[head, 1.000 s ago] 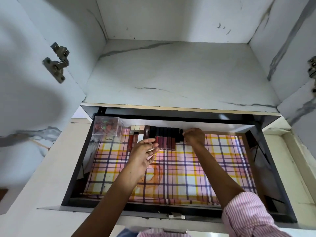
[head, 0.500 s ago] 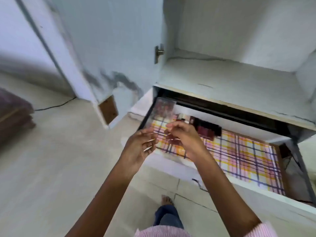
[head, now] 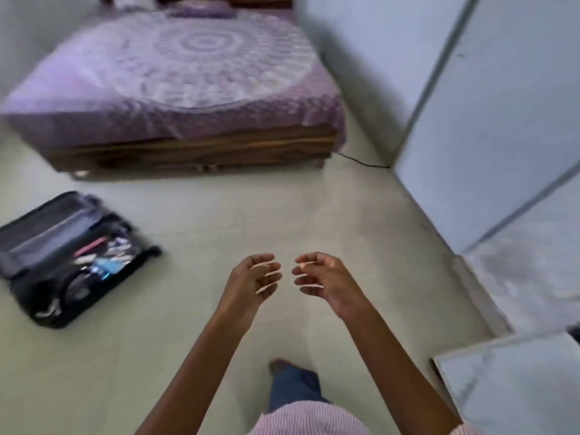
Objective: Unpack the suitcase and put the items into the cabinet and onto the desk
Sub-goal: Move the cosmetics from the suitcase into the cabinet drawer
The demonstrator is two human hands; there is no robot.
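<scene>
Beside the bed (head: 175, 89), open suitcase (head: 72, 259) on floor (head: 219, 215), left hand (head: 251, 282), right hand (head: 328, 282), fingers (head: 270, 276) relaxed, empty

1. The one view comes from a camera worn on the person's head, at standing height, tipped forward and down at the floor (head: 204, 221).
2. The lens is wide: the cabinet (head: 489, 120) edges on the right lean and bow.
3. Nearest the lens are the shirt (head: 307, 419) at the bottom edge and both forearms, which run up the middle to the left hand (head: 254, 279) and right hand (head: 323, 277).
4. A foot (head: 277, 365) shows just below the hands, so the look is steeply downward.
5. Farther off, the suitcase (head: 47, 227) lies at the left edge and the bed (head: 188, 73) fills the top; both are blurred.
</scene>
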